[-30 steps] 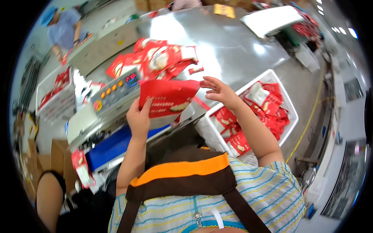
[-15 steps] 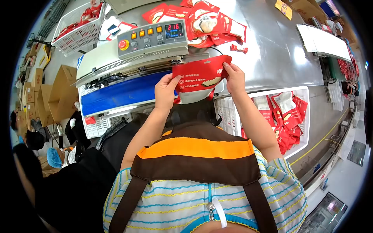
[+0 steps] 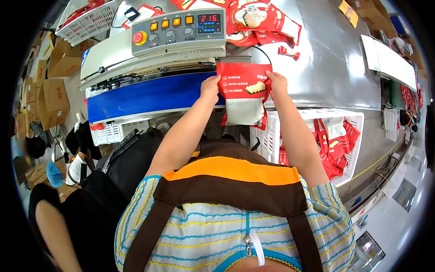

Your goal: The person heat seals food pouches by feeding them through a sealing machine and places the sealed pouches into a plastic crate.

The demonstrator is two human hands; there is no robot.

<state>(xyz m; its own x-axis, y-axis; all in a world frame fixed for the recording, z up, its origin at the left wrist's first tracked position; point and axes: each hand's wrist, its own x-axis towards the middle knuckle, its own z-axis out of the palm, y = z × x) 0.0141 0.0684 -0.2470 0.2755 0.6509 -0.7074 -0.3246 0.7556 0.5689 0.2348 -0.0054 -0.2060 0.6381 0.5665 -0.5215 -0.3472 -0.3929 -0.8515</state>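
Note:
Between my two hands hangs a red and white snack pouch point(image 3: 244, 97), its printed face toward me and its top edge at the right end of the sealing machine point(image 3: 156, 68). My left hand point(image 3: 210, 88) pinches the pouch's upper left side. On the upper right side my right hand point(image 3: 277, 84) is closed on the edge. The machine's blue conveyor belt point(image 3: 149, 102) runs left from the pouch. Its control panel point(image 3: 179, 31) has lit orange switches and a red display reading 216.
More red pouches point(image 3: 260, 20) lie heaped on the metal table point(image 3: 335, 59), near a small red packet point(image 3: 288, 53). A white basket point(image 3: 267, 140) of pouches stands at my right, another white basket point(image 3: 86, 25) at the far left. Cardboard boxes point(image 3: 53, 102) and a person in a blue cap point(image 3: 54, 174) are at left.
Both hands have brought the pouch slightly right, to the machine's right end. It was tilted before and now hangs straighter, with more of its white lower part showing. The view has shifted.

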